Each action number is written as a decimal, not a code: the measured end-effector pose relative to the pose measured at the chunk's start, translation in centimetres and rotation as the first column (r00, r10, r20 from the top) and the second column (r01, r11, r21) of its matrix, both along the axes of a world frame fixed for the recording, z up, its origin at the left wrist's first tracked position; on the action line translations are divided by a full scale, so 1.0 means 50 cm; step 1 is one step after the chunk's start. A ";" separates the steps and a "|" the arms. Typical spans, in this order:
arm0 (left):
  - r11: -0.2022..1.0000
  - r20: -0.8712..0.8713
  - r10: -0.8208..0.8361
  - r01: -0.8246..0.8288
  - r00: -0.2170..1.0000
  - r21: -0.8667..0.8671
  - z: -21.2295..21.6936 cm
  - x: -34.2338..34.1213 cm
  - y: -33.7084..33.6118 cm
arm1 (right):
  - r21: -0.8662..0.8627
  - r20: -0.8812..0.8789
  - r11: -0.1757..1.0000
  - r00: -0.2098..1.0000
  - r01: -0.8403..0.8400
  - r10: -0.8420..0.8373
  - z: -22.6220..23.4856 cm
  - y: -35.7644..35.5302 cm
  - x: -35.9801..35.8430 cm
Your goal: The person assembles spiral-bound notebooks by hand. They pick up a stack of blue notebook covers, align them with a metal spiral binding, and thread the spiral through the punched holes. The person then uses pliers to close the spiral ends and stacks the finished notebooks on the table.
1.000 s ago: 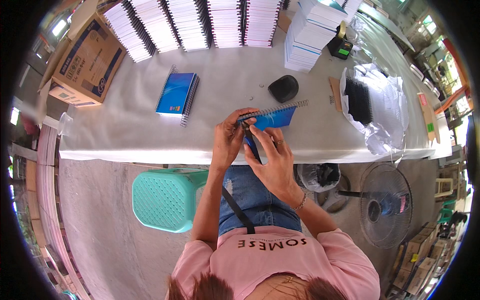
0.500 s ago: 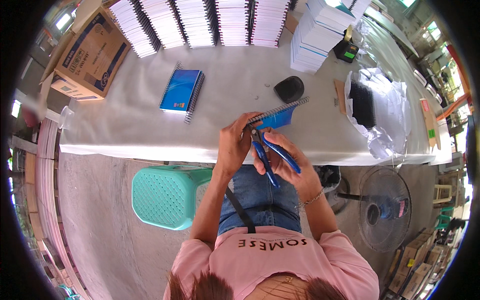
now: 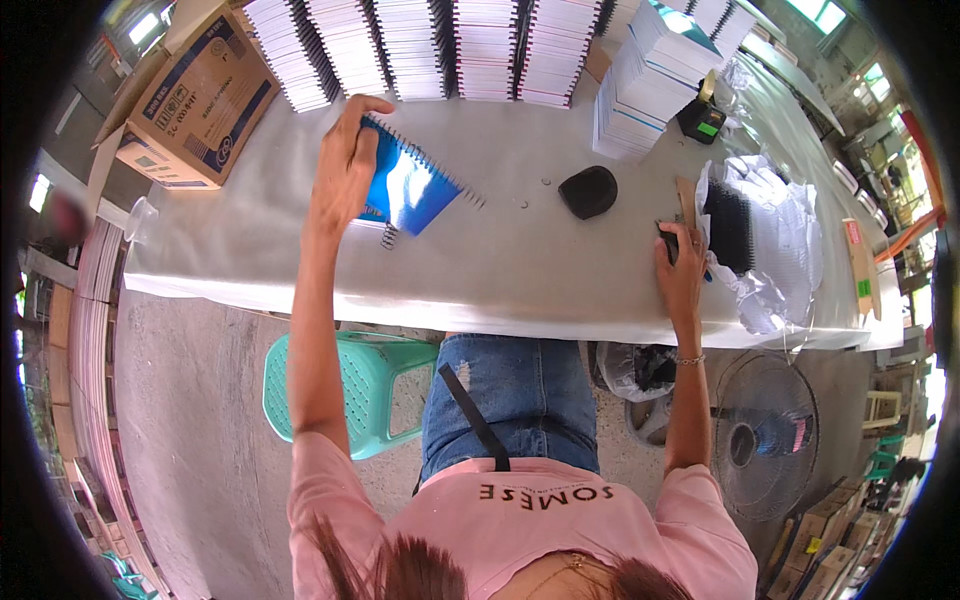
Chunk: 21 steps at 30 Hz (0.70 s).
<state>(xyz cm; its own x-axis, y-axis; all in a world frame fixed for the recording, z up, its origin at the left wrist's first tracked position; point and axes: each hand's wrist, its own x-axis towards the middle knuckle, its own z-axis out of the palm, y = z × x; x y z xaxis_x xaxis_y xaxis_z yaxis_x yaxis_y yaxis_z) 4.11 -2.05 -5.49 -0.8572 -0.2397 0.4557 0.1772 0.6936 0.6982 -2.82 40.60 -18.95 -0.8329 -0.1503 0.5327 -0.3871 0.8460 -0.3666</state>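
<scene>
My left hand (image 3: 348, 165) grips a blue spiral-bound notebook (image 3: 425, 190) by its upper left corner, at the coil edge. It is tilted above another blue spiral notebook (image 3: 372, 217), which it mostly covers. Off to the right, my right hand (image 3: 682, 262) rests low at the table, its fingers curled around pliers (image 3: 708, 275). Only a blue bit of handle and a dark part show there. Beside that hand lie black binding coils (image 3: 728, 225) on crumpled white wrapping (image 3: 785, 235).
Rows of spiral-bound books (image 3: 485, 50) line the far side, with a tall stack (image 3: 630, 110) at right. A cardboard box (image 3: 205, 100) stands far left. A black rounded object (image 3: 588, 192) lies mid-table. Below are a green stool (image 3: 345, 395) and a fan (image 3: 765, 435).
My hands have moved apart. The left has carried the notebook left, over the other one; the right has taken the pliers away to the right, beside the wrapping.
</scene>
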 end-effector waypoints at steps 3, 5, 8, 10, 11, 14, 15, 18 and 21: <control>0.985 0.096 -0.081 0.095 0.992 -0.145 -0.006 -0.060 -0.055 | 0.027 0.031 0.999 0.999 0.027 -0.028 0.002 -0.018 0.006; 0.965 0.157 -0.167 0.194 0.973 -0.175 -0.032 -0.105 -0.069 | 0.039 0.034 0.998 0.998 0.043 -0.045 0.006 -0.017 0.007; 0.925 0.212 -0.303 0.340 0.929 -0.168 -0.074 -0.158 -0.090 | 0.047 0.002 0.998 0.999 0.042 -0.042 0.006 -0.017 0.007; 0.929 0.238 -0.266 0.314 0.934 -0.196 -0.109 -0.175 -0.093 | 0.060 0.006 0.997 0.999 0.045 -0.046 0.005 -0.016 0.007; 0.930 0.252 -0.248 0.303 0.935 -0.209 -0.120 -0.179 -0.091 | 0.065 0.014 0.997 0.999 0.045 -0.046 0.005 -0.016 0.007; 0.879 0.274 -0.306 0.381 0.912 -0.286 -0.156 -0.193 -0.101 | 0.076 0.017 0.997 0.999 0.035 -0.036 0.008 -0.017 0.008; 0.854 0.254 -0.346 0.415 0.903 -0.313 -0.167 -0.194 -0.105 | 0.074 0.004 0.997 1.000 0.023 -0.024 0.010 -0.017 0.008; 0.843 0.116 -0.386 0.401 0.915 -0.358 -0.183 -0.194 -0.116 | -0.025 0.075 0.996 0.994 -0.082 0.084 0.020 -0.007 -0.012; 0.826 0.194 -0.368 0.416 0.909 -0.381 -0.175 -0.198 -0.111 | -0.104 0.129 0.985 0.980 -0.138 0.151 0.049 0.011 -0.054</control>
<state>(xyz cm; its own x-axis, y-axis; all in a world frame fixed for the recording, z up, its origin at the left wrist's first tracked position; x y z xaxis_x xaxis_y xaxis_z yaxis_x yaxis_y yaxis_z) -5.79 -7.61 -14.26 -0.8883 0.3123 0.3367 0.4355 0.8057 0.4015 -5.50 41.14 -16.49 -0.8718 -0.2286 0.4333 -0.4435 0.7440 -0.4999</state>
